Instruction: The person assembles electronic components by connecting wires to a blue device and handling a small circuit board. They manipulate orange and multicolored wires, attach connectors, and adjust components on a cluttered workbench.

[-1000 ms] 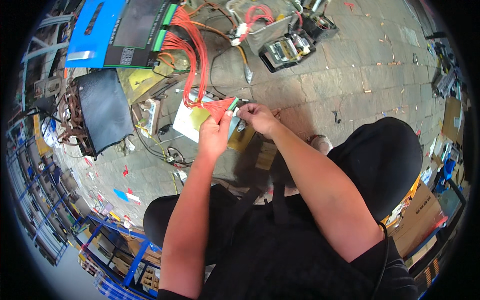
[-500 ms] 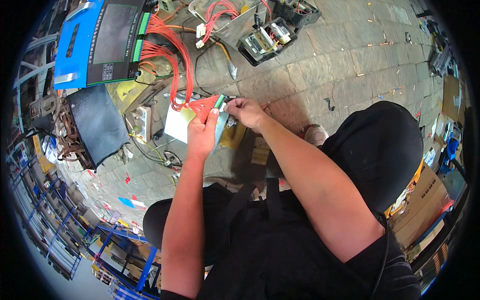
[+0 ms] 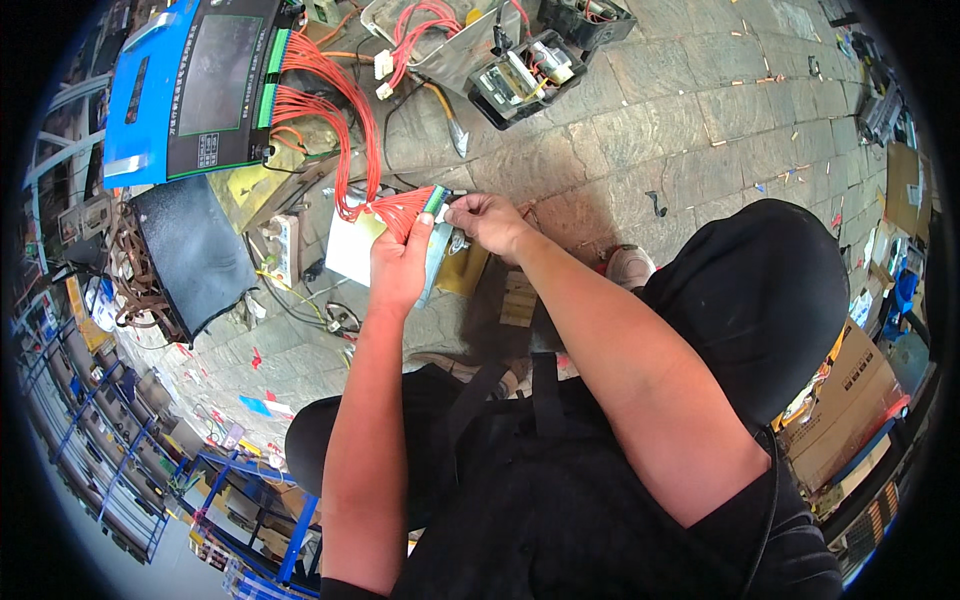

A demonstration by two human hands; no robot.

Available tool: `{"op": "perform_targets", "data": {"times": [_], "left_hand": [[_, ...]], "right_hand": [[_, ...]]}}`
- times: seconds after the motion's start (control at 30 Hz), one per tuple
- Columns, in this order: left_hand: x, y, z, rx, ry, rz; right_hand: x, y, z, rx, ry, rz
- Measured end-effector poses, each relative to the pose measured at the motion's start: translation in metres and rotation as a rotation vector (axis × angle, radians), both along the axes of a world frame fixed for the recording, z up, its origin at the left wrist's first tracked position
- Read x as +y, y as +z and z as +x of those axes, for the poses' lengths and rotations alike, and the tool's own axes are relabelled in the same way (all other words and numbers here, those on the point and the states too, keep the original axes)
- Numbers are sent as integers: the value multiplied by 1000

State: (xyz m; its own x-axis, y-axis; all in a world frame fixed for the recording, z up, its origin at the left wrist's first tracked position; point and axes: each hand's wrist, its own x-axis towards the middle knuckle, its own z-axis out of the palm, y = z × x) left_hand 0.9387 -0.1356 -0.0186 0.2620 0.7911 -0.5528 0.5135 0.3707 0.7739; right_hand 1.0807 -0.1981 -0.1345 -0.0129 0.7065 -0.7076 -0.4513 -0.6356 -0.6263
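Observation:
My left hand (image 3: 399, 262) is closed round a green terminal connector (image 3: 436, 199), its thumb lying along the near end. A fan of orange-red wires (image 3: 402, 211) runs into that connector. They loop up to green terminal blocks (image 3: 267, 104) on the edge of a blue and black instrument box (image 3: 203, 85). At the connector's right side my right hand (image 3: 484, 222) is pinched, thumb against forefinger. What lies between those fingertips is too small to make out. A white sheet (image 3: 353, 247) lies beneath the left hand.
Beyond my hands stand an open black case with electronics (image 3: 524, 82) and a grey tray with red wires (image 3: 425, 40). A white power strip (image 3: 285, 248) and a dark sheet (image 3: 195, 255) lie to the left. Wire scraps dot the paved floor (image 3: 640, 135). A cardboard box (image 3: 845, 405) stands at right.
The view has shifted slightly, so the instrument box and black case sit a little further left. Both hands keep their hold at the connector, with only slight movement.

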Motion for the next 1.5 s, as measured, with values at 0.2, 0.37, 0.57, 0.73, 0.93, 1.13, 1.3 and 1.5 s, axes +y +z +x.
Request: {"op": "perform_targets", "data": {"times": [0.2,0.37,0.57,0.73,0.93,1.13,1.3,1.5], "left_hand": [[0,-4,-2,-5,-28,67],[1,2,0,58,-66,10],[0,-2,-2,26,-51,43],[-1,-3,0,25,-55,60],[-1,-2,0,17,-29,38],[1,-2,-1,55,-74,28],[1,-2,0,53,-93,28],[7,2,-1,122,-155,36]], "right_hand": [[0,-1,0,12,-9,4],[-1,1,2,6,6,-3],[-1,1,1,8,-12,-1],[-1,2,2,24,-25,7],[1,3,1,8,-16,12],[1,0,2,7,-9,8],[1,-1,3,26,-23,0],[2,3,3,-2,-41,-39]]}}
